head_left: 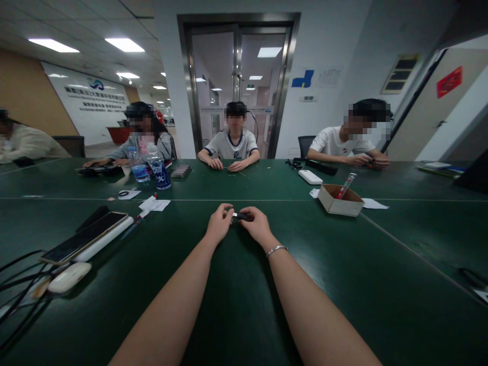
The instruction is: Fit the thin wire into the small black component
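Both my arms reach forward over the dark green table (244,305). My left hand (219,223) and my right hand (257,223) meet at the middle, fingers curled. Between their fingertips they pinch a small dark object with a pale end (240,216), held just above the tabletop. A silver bracelet (276,249) circles my right wrist. What the small object is stays too small to tell.
An open cardboard box (340,201) with a red pen stands to the right, papers beside it. At left lie a phone on a white power bank (89,236), a white mouse (68,278), cables and water bottles (158,170). Several people sit along the far side.
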### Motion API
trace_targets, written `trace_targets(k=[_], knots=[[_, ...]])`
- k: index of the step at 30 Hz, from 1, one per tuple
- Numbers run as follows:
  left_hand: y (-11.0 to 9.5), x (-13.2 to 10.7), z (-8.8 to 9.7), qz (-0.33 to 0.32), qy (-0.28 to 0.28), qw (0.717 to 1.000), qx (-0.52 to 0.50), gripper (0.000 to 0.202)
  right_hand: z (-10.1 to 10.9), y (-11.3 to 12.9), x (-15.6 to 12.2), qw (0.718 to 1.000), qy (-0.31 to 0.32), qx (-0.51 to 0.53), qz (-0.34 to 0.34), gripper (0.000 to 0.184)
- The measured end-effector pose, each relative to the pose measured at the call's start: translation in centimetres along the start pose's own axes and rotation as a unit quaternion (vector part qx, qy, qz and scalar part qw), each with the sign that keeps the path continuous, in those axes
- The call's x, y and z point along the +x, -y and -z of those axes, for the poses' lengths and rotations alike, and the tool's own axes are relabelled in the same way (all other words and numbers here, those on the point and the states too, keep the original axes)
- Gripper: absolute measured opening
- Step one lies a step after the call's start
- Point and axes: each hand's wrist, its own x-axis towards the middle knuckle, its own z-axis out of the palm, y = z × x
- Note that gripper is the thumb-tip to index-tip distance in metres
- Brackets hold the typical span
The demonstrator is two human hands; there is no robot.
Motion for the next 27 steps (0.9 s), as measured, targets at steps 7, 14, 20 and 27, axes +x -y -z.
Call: trace_targets(k=[7, 14, 20, 27], knots=[[-0.3, 0.0, -0.2, -0.067, 0.009, 0.998, -0.017, 0.039, -0.1, -0.3, 0.2, 1.0, -0.001, 0.009, 0.005, 0.026], [-0.2, -0.1, 0.0, -0.004, 0.01, 0.999, 0.047, 0.031, -0.2, -0.5, 0.2, 1.0, 0.004, 0.015, -0.001, 0.027], [-0.6, -0.3, -0.1, -0.043, 0.008, 0.998, 0.034, 0.042, -0.3, -0.6, 0.2, 1.0, 0.009, 0.012, -0.011, 0.027], [-1.3, -0.6, 0.3, 0.003, -0.001, 0.994, 0.107, 0.029, -0.5, -0.9, 0.2, 0.999, 0.034, -0.002, -0.018, 0.028]])
